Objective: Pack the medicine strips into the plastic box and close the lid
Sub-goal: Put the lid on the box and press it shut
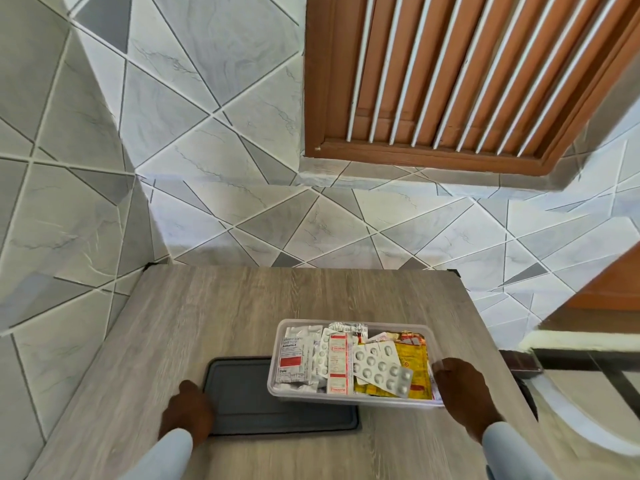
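Observation:
A clear plastic box [277,362] stands on the wooden table [207,306], its near left corner overlapping a dark grey lid [249,407] that lies flat. Several medicine strips [377,370] fill the box: silver blisters, red-and-white strips, yellow sachets. My right hand [462,393] grips the box's right end, fingers over its rim. At the lid's left edge my left hand [187,412] holds it with curled fingers.
A tiled wall with grey triangles rises just behind the table. A brown louvred window [450,74] is at the upper right. To the right of the table stands dark furniture with a pale edge [571,344].

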`<state>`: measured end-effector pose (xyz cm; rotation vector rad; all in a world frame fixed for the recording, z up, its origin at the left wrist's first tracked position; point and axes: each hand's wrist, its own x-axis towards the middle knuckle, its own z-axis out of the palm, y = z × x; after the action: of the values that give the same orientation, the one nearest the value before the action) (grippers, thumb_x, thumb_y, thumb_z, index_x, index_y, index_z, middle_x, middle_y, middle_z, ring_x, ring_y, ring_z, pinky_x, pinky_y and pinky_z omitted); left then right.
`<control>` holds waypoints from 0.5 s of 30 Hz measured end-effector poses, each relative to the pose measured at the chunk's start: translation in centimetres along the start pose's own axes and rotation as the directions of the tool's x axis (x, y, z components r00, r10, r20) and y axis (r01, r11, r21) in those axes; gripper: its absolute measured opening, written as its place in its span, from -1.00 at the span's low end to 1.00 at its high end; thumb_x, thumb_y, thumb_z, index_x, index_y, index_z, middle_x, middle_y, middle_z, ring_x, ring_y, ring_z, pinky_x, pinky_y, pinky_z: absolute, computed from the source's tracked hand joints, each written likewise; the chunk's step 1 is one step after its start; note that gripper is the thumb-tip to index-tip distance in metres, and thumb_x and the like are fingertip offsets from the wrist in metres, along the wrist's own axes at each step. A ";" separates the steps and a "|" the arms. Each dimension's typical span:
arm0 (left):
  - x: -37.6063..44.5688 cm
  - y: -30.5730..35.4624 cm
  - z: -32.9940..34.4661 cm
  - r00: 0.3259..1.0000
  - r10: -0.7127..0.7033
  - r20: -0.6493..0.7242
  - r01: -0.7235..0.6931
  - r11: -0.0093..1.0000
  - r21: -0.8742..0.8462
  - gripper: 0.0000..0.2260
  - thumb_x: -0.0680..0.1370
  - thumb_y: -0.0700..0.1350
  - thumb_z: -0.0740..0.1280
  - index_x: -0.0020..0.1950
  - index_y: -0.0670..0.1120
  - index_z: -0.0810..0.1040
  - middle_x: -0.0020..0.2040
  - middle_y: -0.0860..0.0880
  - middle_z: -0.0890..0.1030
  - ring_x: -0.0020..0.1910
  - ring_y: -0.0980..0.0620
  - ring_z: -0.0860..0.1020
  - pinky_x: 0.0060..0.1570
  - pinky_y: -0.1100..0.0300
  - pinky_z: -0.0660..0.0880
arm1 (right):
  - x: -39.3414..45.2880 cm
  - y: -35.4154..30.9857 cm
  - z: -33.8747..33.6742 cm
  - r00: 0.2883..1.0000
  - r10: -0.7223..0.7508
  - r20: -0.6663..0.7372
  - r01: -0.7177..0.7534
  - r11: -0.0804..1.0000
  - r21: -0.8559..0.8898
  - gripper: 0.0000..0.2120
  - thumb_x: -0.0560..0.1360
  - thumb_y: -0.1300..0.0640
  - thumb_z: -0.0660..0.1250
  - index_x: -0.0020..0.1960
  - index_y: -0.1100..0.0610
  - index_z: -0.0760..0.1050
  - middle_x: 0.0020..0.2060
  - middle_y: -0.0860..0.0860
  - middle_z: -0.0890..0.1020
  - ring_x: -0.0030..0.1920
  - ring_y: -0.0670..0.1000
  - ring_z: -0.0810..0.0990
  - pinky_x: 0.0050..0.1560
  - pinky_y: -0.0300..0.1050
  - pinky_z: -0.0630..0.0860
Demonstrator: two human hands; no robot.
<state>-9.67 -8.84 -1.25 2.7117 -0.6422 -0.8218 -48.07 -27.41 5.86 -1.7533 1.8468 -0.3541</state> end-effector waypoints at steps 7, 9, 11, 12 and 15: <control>3.5 -2.9 -15.2 0.963 0.025 -0.270 -0.069 0.985 -0.156 -0.63 0.51 -0.04 0.25 -0.13 -0.36 0.62 -0.05 -0.42 0.61 -0.05 -0.35 0.59 -0.08 -0.06 0.51 | -0.8 0.0 2.9 0.996 0.024 0.085 -0.026 0.999 0.025 -0.69 0.52 0.20 0.18 -0.36 0.05 0.52 -0.31 0.02 0.61 -0.23 0.08 0.58 -0.12 0.02 0.56; 1.3 0.0 -19.6 0.898 0.141 -0.417 -0.213 0.968 -0.132 -0.60 0.44 0.00 0.11 -0.26 -0.27 0.59 -0.16 -0.37 0.61 -0.16 -0.28 0.57 -0.17 -0.01 0.43 | -1.3 -0.9 4.4 0.991 0.032 0.132 -0.035 0.999 0.023 -0.71 0.52 0.17 0.18 -0.32 0.07 0.54 -0.28 0.03 0.63 -0.21 0.09 0.59 -0.10 0.03 0.57; -1.9 3.7 -21.3 0.802 0.285 -0.525 -0.384 0.919 -0.087 -0.64 0.38 -0.03 0.08 -0.25 -0.23 0.57 -0.19 -0.31 0.60 -0.19 -0.22 0.53 -0.17 -0.01 0.38 | -1.8 -1.7 6.0 0.989 0.006 0.146 -0.006 1.000 0.003 -0.75 0.53 0.16 0.20 -0.25 0.08 0.58 -0.21 0.05 0.65 -0.14 0.13 0.60 -0.07 -0.01 0.55; -3.8 5.5 -21.3 0.755 0.352 -0.553 -0.463 0.884 -0.069 -0.67 0.36 -0.04 0.11 -0.20 -0.22 0.57 -0.18 -0.28 0.61 -0.17 -0.23 0.54 -0.15 0.00 0.39 | -2.2 -2.4 6.7 0.989 -0.015 0.147 0.017 1.000 -0.015 -0.77 0.53 0.17 0.21 -0.22 0.10 0.59 -0.17 0.07 0.66 -0.09 0.15 0.60 -0.06 -0.03 0.52; -7.9 9.1 -17.8 0.675 0.526 -0.518 -0.626 0.779 -0.024 -0.83 0.40 -0.08 0.21 -0.13 -0.10 0.55 -0.19 -0.16 0.60 -0.19 -0.19 0.55 -0.21 0.08 0.37 | -2.2 -3.2 8.9 0.978 -0.061 0.199 0.071 0.996 -0.046 -0.76 0.51 0.21 0.22 -0.30 0.06 0.52 -0.20 0.08 0.64 -0.05 0.19 0.61 -0.10 -0.05 0.47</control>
<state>-8.51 -11.40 20.09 2.1612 -1.1310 -0.0223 -40.49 -23.98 0.88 -1.8184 1.6742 -0.1502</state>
